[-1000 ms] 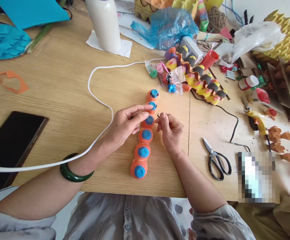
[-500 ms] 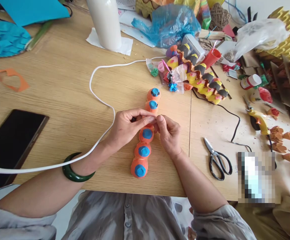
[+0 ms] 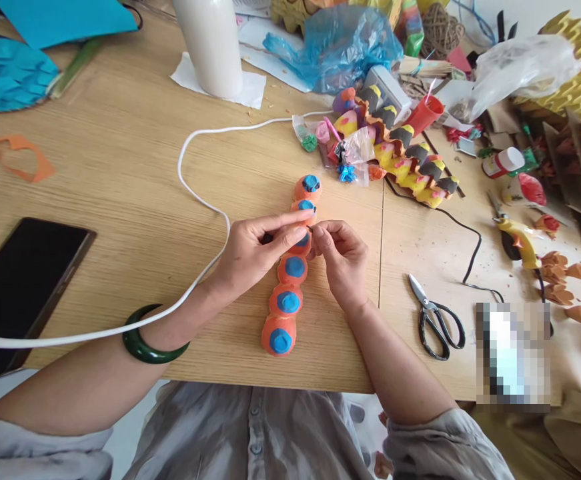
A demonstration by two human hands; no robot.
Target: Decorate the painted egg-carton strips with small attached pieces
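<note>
An orange caterpillar made of a row of egg-carton cups lies upright on the table, each cup topped with a blue clay disc. Small black bits sit on the disc of the far cup. Over its middle is my left hand, index finger stretched across the row and thumb below it; a black lump, apparently clay, shows inside the curled fingers. Close on the right, my right hand pinches a tiny black piece between thumb and forefinger. My hands partly hide the cups beneath them.
Black-handled scissors lie to the right, a phone to the left. A white cable runs over my left forearm. Painted egg-carton strips, a blue plastic bag and a white bottle-like cylinder stand farther back.
My fingertips have drawn slightly apart. The left index finger has straightened upward over a cup, and my right hand has shifted a little right, the black piece now showing at its fingertips.
</note>
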